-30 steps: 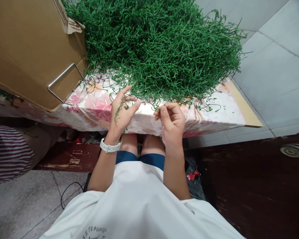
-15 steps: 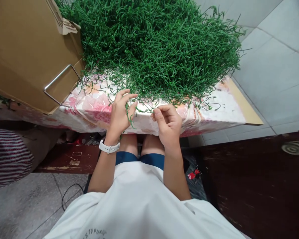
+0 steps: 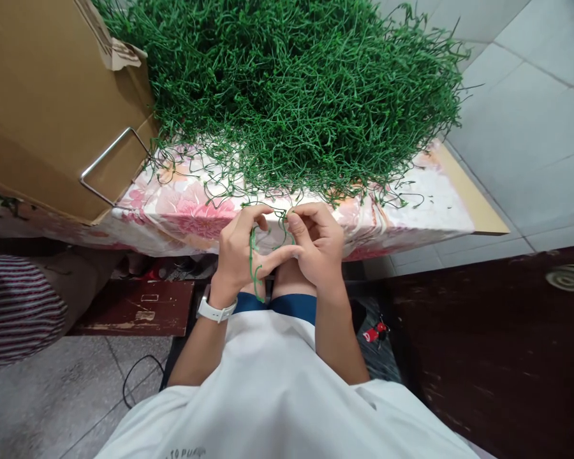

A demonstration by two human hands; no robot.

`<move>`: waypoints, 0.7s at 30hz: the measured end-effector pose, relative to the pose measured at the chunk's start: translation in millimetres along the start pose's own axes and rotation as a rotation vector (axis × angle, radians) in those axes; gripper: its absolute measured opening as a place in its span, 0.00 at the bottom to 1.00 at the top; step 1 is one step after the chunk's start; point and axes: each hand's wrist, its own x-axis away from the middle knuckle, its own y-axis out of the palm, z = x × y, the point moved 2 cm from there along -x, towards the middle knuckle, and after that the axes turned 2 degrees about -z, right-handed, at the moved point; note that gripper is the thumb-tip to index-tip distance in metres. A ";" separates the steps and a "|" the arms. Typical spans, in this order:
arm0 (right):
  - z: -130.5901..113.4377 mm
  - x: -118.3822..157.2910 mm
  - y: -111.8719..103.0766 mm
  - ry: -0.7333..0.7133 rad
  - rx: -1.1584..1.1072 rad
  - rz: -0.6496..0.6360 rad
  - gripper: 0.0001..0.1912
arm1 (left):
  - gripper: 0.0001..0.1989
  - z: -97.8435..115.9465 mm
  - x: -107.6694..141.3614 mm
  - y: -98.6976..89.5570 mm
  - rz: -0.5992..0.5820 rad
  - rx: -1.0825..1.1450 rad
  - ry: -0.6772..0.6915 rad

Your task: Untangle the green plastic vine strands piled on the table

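Observation:
A large heap of thin, curly green stems lies across the table in front of me. My right hand pinches the end of a thin green strand between thumb and forefinger. My left hand curls around the same strand, which runs across its palm side and dangles below the thumb. Its forefinger is bent near the right fingertips, and its thumb reaches over to the right hand. Between the hands the strand forms a loose loop. A white watch is on my left wrist.
A cardboard box with a metal wire stand is at the left on the flowered tablecloth. White tiled wall stands to the right. A person in striped clothing sits at the left. Red keys lie beside me.
My left hand has moved down and right, and its thumb now reaches the right hand. The strand has gone into a loop between the hands. The right hand keeps its pinch.

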 end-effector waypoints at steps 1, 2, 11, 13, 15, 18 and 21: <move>-0.3 0.7 0.5 -0.015 0.004 -0.013 0.08 | 0.30 1.0 1.0 1.9 0.011 -0.032 0.022; -0.7 1.4 0.8 -0.029 0.002 -0.022 0.08 | 0.26 2.1 1.0 3.2 0.013 -0.067 0.050; -0.9 2.2 -8.1 -0.031 -0.028 -0.037 0.09 | 0.09 14.7 -3.2 -1.4 -0.103 -0.307 0.148; -0.2 1.9 -8.6 -0.024 -0.041 -0.035 0.09 | 0.14 13.7 -0.6 -0.5 -0.120 -0.354 0.105; 0.3 1.7 -8.0 -0.021 -0.050 -0.039 0.10 | 0.24 13.0 1.0 0.2 -0.142 -0.348 0.063; -0.8 1.5 -6.5 -0.041 -0.036 -0.063 0.09 | 0.30 15.7 0.4 0.6 -0.225 -0.288 0.077; -3.7 1.3 -7.1 -0.090 -0.010 -0.079 0.07 | 0.22 19.3 -1.5 0.4 -0.278 -0.260 0.097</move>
